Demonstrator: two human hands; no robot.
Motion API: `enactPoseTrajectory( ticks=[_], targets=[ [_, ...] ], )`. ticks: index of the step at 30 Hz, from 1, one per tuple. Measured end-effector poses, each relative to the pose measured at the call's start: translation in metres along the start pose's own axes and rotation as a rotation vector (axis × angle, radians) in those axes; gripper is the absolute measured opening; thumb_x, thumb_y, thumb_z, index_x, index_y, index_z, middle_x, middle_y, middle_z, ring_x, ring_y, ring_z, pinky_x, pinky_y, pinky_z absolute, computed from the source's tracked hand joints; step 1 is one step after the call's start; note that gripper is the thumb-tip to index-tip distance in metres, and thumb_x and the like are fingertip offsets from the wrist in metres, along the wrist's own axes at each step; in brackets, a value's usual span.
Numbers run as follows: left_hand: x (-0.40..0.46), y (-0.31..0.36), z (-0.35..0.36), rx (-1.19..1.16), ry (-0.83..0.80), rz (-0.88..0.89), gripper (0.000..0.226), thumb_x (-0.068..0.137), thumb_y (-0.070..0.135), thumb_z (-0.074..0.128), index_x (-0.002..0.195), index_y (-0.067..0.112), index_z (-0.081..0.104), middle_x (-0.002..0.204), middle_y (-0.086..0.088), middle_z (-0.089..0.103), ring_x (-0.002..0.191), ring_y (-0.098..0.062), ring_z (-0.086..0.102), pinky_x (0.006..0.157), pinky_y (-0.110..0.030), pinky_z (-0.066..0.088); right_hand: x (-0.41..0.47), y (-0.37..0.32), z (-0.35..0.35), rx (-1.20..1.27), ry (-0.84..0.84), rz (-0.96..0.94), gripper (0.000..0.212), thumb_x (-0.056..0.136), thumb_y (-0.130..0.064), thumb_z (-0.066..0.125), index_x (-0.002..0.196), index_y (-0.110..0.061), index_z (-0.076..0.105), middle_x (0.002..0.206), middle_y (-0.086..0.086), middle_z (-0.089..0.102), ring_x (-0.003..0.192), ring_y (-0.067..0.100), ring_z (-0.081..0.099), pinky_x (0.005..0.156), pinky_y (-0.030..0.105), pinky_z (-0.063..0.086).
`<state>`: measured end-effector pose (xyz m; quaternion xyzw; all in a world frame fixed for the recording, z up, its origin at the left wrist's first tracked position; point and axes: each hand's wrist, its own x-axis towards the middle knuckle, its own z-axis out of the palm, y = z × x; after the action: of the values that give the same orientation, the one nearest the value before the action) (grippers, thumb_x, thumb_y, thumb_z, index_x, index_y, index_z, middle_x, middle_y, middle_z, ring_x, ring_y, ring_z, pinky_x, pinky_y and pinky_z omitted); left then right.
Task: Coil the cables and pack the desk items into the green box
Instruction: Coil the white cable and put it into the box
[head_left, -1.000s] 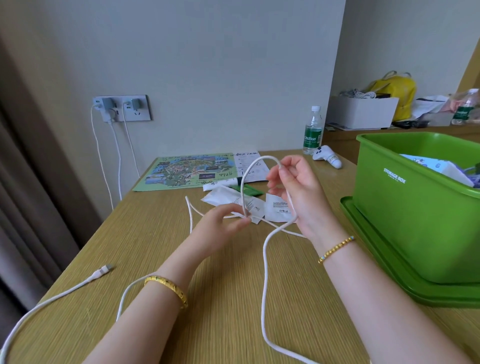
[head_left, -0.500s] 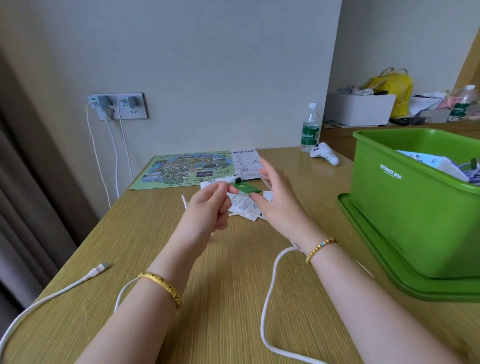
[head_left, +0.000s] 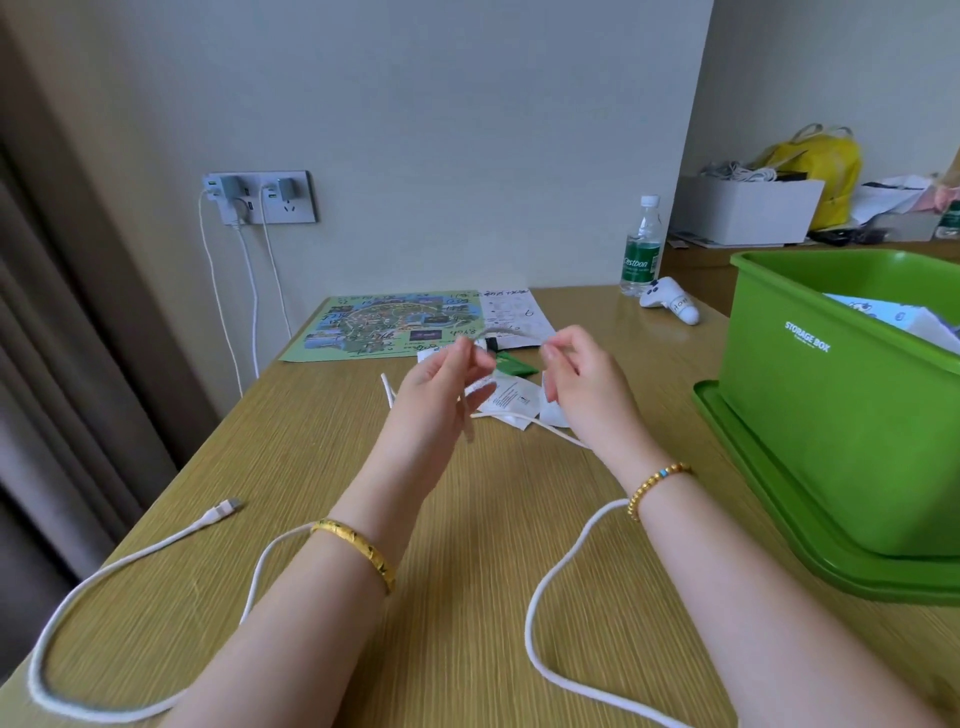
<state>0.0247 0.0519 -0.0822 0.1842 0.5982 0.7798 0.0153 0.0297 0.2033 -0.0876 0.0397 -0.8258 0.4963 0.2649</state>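
Observation:
A long white cable snakes over the wooden desk, its connector end lying at the left. My left hand and my right hand are raised above the desk middle, each pinching a blurred stretch of the cable that arcs between them. The green storage box stands on its lid at the right, with papers inside.
Behind my hands lie white paper packets, a green packet, a colourful map and a handwritten sheet. A water bottle and a white controller stand at the back. Chargers hang from the wall socket.
My hands rose slightly and moved apart, and a short stretch of cable now arcs between them. The big loop held a second ago is gone.

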Motion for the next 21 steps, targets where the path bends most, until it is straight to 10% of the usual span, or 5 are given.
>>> enactPoseTrajectory(
  ticks=[5,21],
  targets=[
    [0.019,0.010,0.006,-0.475,0.174,-0.042,0.040,0.098,0.029,0.043,0.062,0.013,0.047,0.096,-0.006,0.068,0.100,-0.016,0.065,0.091,-0.028,0.050,-0.006,0.007,0.011,-0.135,-0.409,0.070,0.030,0.097,-0.026,0.040,0.074,-0.030,0.059,0.052,-0.008,0.050,0.040,0.001,0.043,0.053,0.025,0.039],
    [0.019,-0.003,-0.015,-0.359,0.266,-0.019,0.031,0.099,0.037,0.035,0.096,0.021,0.062,0.060,0.007,0.055,0.039,-0.004,0.042,0.039,-0.015,0.036,-0.005,0.013,-0.014,-0.224,-0.719,0.229,0.028,0.096,-0.027,0.046,0.076,-0.018,0.062,0.053,-0.007,0.044,0.051,0.010,0.043,0.056,0.021,0.047]
  ],
)
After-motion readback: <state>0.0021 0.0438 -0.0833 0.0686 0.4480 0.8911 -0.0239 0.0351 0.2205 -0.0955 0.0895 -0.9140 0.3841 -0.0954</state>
